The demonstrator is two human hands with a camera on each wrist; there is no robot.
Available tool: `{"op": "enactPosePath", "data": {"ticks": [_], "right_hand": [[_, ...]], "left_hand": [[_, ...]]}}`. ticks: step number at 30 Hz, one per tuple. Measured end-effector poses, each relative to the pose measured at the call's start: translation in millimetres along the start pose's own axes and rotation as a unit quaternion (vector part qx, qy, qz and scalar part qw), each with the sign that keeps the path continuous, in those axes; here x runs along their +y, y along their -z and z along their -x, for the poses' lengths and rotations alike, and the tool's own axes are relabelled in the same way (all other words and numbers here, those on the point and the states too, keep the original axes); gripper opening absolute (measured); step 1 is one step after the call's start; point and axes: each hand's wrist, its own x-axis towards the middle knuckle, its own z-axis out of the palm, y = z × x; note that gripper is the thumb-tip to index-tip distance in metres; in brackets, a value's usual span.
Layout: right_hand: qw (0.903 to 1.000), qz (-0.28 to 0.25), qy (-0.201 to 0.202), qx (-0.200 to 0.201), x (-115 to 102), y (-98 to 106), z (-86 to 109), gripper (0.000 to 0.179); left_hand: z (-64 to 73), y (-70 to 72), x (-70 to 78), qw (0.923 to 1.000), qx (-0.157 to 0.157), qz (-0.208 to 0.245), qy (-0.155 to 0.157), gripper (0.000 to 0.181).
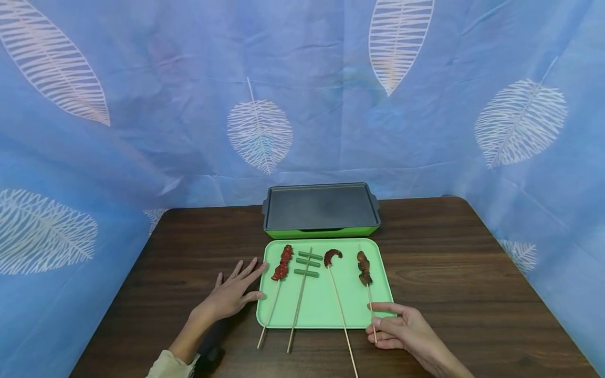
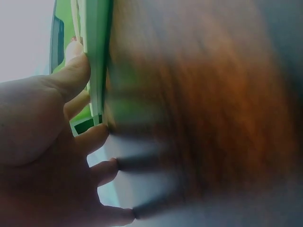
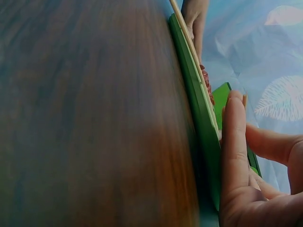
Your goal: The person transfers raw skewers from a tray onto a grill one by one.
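A light green tray [image 1: 354,307] lies on the table with several skewers across it. At its right side, my right hand [image 1: 404,326] pinches the stick of a brown meat skewer [image 1: 364,270] between thumb and fingers. Its meat end lies over the tray. My left hand [image 1: 227,298] spreads its fingers at the tray's left edge, thumb and forefinger touching the rim; in the left wrist view, other fingertips [image 2: 111,165] rest on the tabletop. Between the hands lie a red skewer [image 1: 282,262], a green bean-like skewer [image 1: 307,263] and a curled dark red tentacle skewer [image 1: 333,255].
Right behind the tray stands a green grill box with a dark grey flat top [image 1: 323,207]. The dark wood table [image 1: 449,262] extends to both sides. A blue cloth with white leaf prints [image 1: 312,131] hangs behind. Several stick ends jut past the tray's front edge.
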Motion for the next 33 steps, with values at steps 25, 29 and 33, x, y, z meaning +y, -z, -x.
{"op": "enactPosePath", "data": {"ticks": [25, 29, 33], "right_hand": [[0.9947, 0.068, 0.075, 0.018, -23.2, -15.8, -2.5, 0.057], [0.993, 0.075, 0.09, 0.017, -35.6, -21.0, -9.9, 0.058], [0.9928, 0.077, 0.088, 0.024, -48.3, -26.8, -17.2, 0.06]], "left_hand": [[-3.9, 0.6, -10.5, 0.9994, 0.0, 0.035, -0.001, 0.079], [-4.5, 2.0, -11.2, 0.9994, -0.005, 0.035, 0.0, 0.08], [-6.7, 3.8, -13.7, 0.9993, -0.007, 0.037, 0.001, 0.082]]}}
